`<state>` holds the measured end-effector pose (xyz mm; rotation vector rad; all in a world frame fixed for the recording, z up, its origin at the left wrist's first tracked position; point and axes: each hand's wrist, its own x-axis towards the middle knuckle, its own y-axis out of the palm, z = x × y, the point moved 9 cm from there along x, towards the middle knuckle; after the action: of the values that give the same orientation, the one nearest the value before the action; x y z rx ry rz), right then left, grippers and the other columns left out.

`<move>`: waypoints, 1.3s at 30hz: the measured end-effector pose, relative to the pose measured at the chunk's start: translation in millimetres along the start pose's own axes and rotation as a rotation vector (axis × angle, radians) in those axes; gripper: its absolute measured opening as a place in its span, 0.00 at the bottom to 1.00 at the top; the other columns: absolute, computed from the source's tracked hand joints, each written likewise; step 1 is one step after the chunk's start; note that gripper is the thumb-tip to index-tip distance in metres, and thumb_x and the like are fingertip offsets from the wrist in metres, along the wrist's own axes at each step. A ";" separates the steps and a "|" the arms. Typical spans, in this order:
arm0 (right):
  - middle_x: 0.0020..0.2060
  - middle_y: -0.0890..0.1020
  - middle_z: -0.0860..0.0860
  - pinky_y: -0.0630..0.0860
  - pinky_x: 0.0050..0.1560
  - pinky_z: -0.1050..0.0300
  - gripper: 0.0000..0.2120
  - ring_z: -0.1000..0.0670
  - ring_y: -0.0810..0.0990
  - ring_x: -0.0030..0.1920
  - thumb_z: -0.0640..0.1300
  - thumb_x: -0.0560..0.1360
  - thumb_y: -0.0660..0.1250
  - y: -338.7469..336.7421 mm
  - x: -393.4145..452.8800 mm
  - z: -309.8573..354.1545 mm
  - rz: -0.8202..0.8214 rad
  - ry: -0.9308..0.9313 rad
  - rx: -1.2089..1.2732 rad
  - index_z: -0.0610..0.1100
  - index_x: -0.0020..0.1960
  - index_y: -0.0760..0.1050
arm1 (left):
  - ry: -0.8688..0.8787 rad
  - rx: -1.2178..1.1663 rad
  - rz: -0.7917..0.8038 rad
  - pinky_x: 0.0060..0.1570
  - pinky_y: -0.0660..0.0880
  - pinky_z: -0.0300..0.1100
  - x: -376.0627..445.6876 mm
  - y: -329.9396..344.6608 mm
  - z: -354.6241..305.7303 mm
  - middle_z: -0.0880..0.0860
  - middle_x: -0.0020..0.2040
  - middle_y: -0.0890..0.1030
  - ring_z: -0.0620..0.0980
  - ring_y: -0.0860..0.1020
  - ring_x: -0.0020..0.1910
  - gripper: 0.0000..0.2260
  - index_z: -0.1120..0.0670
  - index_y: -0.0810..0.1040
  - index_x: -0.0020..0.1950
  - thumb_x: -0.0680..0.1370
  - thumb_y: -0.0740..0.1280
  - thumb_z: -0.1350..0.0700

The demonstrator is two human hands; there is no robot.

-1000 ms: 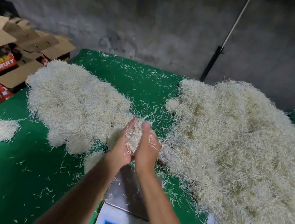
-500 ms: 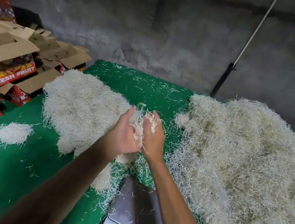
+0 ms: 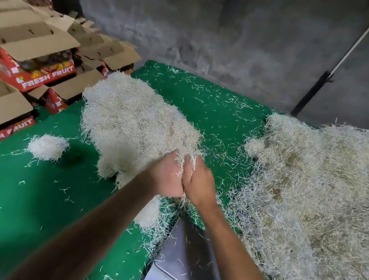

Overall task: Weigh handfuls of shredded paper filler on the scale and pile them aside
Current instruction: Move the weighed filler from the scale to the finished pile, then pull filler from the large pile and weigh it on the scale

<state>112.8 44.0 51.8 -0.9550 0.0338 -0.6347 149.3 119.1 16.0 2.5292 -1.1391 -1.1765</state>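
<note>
While cupping a handful of shredded paper (image 3: 185,162) between them, left hand (image 3: 168,176) and right hand (image 3: 199,183) are hovering beyond the scale (image 3: 189,261) | cartons (image 3: 29,78) are reading "FRESH FRUIT" | green cloth (image 3: 7,202) is lying open at left, between piles (image 3: 133,116).

A rough grey concrete wall (image 3: 223,23) rises behind the green-covered surface (image 3: 6,207), dimly lit.
</note>
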 end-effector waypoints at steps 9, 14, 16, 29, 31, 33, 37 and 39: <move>0.58 0.77 0.47 0.71 0.66 0.44 0.45 0.50 0.76 0.58 0.74 0.77 0.40 11.8 124.3 25.2 0.214 0.407 0.697 0.41 0.75 0.64 | -0.013 -0.484 -0.210 0.64 0.72 0.59 21.1 -66.0 12.7 0.64 0.73 0.70 0.64 0.72 0.70 0.28 0.63 0.66 0.75 0.85 0.52 0.42; 0.69 0.73 0.31 0.74 0.68 0.34 0.40 0.29 0.76 0.66 0.65 0.84 0.45 -4.8 124.8 15.5 0.191 0.417 0.641 0.30 0.73 0.67 | 0.021 -0.440 -0.122 0.57 0.77 0.55 37.5 -53.5 12.0 0.61 0.62 0.79 0.59 0.79 0.60 0.28 0.63 0.69 0.72 0.85 0.53 0.42; 0.62 0.80 0.32 0.80 0.60 0.36 0.31 0.32 0.82 0.58 0.58 0.85 0.54 -12.1 100.3 -14.9 0.142 0.412 0.604 0.31 0.64 0.76 | 0.007 -0.417 -0.075 0.56 0.79 0.54 40.5 -34.7 18.0 0.60 0.61 0.81 0.58 0.80 0.60 0.26 0.62 0.72 0.70 0.85 0.53 0.43; 0.79 0.59 0.40 0.52 0.77 0.37 0.36 0.35 0.60 0.78 0.57 0.80 0.68 -42.0 -126.6 -286.8 0.480 0.568 -0.486 0.45 0.80 0.57 | -0.224 -0.164 0.105 0.73 0.67 0.57 100.9 116.6 121.3 0.62 0.66 0.79 0.60 0.75 0.67 0.29 0.60 0.71 0.72 0.85 0.49 0.38; 0.69 0.74 0.42 0.74 0.69 0.40 0.22 0.42 0.76 0.65 0.49 0.79 0.69 -46.1 -135.9 -288.9 0.389 0.539 -0.524 0.46 0.70 0.69 | -0.258 -0.038 0.106 0.73 0.65 0.57 109.8 130.0 135.3 0.61 0.72 0.74 0.61 0.71 0.71 0.28 0.56 0.70 0.75 0.85 0.52 0.38; 0.52 0.82 0.47 0.80 0.60 0.46 0.12 0.48 0.82 0.50 0.45 0.77 0.71 -59.4 -125.8 -280.7 0.262 0.536 -0.374 0.48 0.60 0.76 | -0.273 0.170 0.108 0.73 0.64 0.59 112.1 141.3 146.7 0.58 0.75 0.69 0.59 0.69 0.72 0.27 0.51 0.68 0.76 0.82 0.59 0.37; 0.51 0.83 0.49 0.72 0.65 0.48 0.21 0.52 0.79 0.51 0.51 0.72 0.67 -96.6 -88.8 -253.5 0.061 0.425 0.002 0.45 0.63 0.77 | -0.227 0.317 0.228 0.55 0.79 0.45 113.4 186.7 144.7 0.56 0.78 0.64 0.53 0.75 0.68 0.20 0.47 0.67 0.75 0.84 0.63 0.48; 0.60 0.78 0.50 0.73 0.69 0.41 0.27 0.50 0.75 0.60 0.55 0.74 0.68 -121.2 -77.0 -244.7 -0.029 0.366 0.031 0.46 0.70 0.71 | -0.137 0.244 0.215 0.55 0.79 0.41 122.3 210.3 119.7 0.60 0.76 0.67 0.52 0.77 0.67 0.20 0.54 0.65 0.78 0.85 0.60 0.54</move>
<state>-82.6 -149.3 -18.5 -0.8010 0.3347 -0.8282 -6.6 -90.7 -55.8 2.4400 -1.6343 -1.2369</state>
